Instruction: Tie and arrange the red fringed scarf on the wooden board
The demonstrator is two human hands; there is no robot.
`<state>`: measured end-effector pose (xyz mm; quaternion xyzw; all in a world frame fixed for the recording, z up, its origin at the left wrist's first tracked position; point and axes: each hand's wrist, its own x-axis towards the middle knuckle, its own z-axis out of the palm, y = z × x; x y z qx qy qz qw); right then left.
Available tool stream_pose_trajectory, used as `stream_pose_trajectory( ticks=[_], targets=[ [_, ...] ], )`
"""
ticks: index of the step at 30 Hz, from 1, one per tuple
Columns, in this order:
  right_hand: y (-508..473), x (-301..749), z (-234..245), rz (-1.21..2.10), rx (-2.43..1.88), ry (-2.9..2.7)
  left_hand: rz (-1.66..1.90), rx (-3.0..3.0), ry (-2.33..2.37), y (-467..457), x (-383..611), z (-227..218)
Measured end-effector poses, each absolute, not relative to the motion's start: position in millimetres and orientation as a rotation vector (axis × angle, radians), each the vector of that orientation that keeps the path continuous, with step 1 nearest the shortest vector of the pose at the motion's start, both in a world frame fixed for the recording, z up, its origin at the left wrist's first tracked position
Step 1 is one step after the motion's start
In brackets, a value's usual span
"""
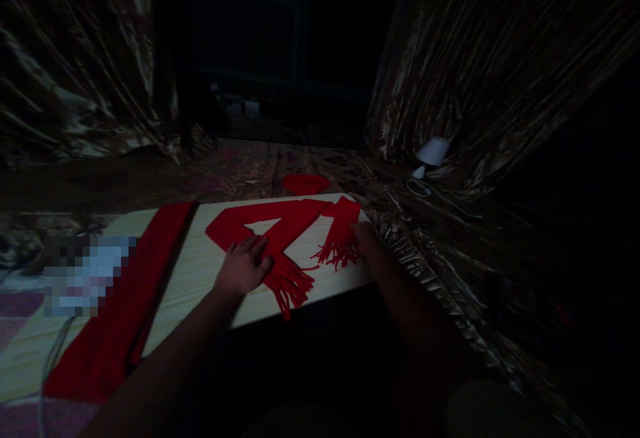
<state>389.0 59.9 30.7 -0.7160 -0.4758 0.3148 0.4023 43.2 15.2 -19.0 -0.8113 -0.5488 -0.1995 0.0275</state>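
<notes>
Left hand (245,266) lies open and flat over the crossing of the scarf (295,231), on the right part of the counter (195,265). Right hand (364,235) touches the other end, by the right edge; whether it grips, I cannot tell. The scarf extends between them and forward, its long axis bent but mostly along the far edge. Both fringes (293,281) point toward the near edge.

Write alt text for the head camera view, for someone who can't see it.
A person's left hand lies on a fringed red scarf on a pale table; the right hand is at the scarf's right edge. A long red cloth lies to the left; curtains and a white lamp show dimly beyond.
</notes>
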Motion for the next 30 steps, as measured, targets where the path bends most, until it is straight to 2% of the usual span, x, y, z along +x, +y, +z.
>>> stream_pose_trajectory(
  ticks=[3, 5, 9, 13, 17, 23, 30],
  targets=[
    [50.0, 380.9, 40.0, 0.48, -1.888, -1.177, -0.609, -2.513, -1.724, 14.2, 44.1, -16.6],
    [38.2, 365.4, 43.6, 0.334, -1.831, -1.374, -0.61, -2.521, -1.74, 14.2, 44.4, -15.3],
    [6.1, 322.2, 41.5, 0.717, -1.549, -1.924, -0.629, -2.537, -1.751, 13.7, 44.3, -12.8],
    [-18.3, 291.3, 36.4, 0.715, -1.458, -2.187, -0.803, -2.517, -1.703, 9.2, 42.9, -9.4],
    [-22.3, 275.8, 32.7, 0.712, -1.501, -2.194, -0.924, -2.555, -1.58, 5.1, 40.7, -9.3],
    [-13.5, 260.3, 33.1, 0.632, -1.638, -2.145, -0.685, -2.788, -1.551, 8.1, 41.3, -12.6],
    [-21.6, 240.8, 48.2, 0.407, -1.771, -2.394, -0.341, -2.738, -1.629, 7.5, 48.0, -8.5]
  ],
)
